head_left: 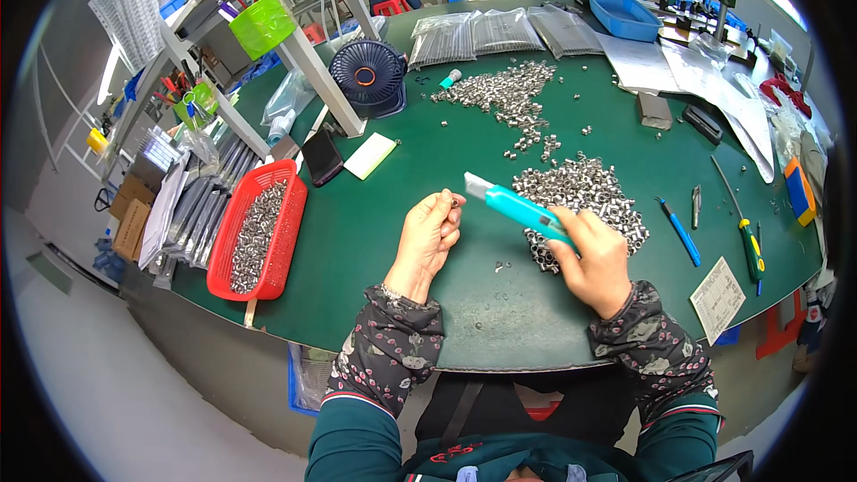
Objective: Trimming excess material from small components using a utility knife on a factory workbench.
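Observation:
Between the thumb and fingertips of my left hand is a small metal ring, mostly covered by the fingers. My right hand is wrapped round a turquoise utility knife. Its blade points up and left, close to the left fingertips but apart from them. Beside and behind the right hand lies a heap of small metal rings. A looser pile of similar metal pieces spreads farther back on the green table.
A red basket of metal pieces stands at left, near a phone, a notepad and a fan. On the right lie a blue pen-like tool, a screwdriver and a paper slip. Other people sit far back.

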Demonstrator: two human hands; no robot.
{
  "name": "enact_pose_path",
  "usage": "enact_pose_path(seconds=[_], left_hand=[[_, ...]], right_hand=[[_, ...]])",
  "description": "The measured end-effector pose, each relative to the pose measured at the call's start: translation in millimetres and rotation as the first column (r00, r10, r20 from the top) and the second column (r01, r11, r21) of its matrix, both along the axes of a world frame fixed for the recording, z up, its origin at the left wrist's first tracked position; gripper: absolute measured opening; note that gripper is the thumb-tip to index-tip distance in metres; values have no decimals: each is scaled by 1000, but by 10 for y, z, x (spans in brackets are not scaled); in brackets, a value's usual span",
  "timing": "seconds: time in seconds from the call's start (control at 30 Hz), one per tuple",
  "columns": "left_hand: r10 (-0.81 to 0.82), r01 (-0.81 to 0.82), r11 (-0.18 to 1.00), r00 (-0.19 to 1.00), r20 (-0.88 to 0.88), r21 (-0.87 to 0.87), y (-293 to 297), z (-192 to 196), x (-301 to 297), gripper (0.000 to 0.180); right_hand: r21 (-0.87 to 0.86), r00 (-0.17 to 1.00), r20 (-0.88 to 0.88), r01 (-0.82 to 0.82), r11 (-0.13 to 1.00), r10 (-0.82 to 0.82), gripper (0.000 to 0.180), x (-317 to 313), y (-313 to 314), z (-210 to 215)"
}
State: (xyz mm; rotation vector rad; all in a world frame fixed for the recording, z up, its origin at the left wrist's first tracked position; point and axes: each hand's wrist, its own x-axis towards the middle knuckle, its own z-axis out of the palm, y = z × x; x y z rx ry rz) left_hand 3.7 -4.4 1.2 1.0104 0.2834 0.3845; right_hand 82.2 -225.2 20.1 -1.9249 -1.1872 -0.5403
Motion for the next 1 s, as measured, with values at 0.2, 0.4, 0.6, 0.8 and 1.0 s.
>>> enact_pose_path(seconds=[0.2,0.4,0.6,0.8,1.0], left_hand=[[-7,7,999,1000,0,-46,7,-11,-6,24],[3,-1,995,1000,-21,102,-31,10,2,24],[-20,20,999,1000,-9,32,-11,4,-19,25],[-92,92,995,996,0,-32,-25,32,-14,26],[-207,208,978,976,-66,5,-110,83,43,5]], right_hand=[[-73,983,-152,-116,991,104,29,3,-6,-35],[-103,973,-204,-133,986,110,28,42,-16,-99],[44,991,-101,-83,996,88,27,44,-2,-46],[205,982,-181,-13,979,51,26,118,-14,-21],[215,982,-185,-1,977,42,27,160,-3,-40]])
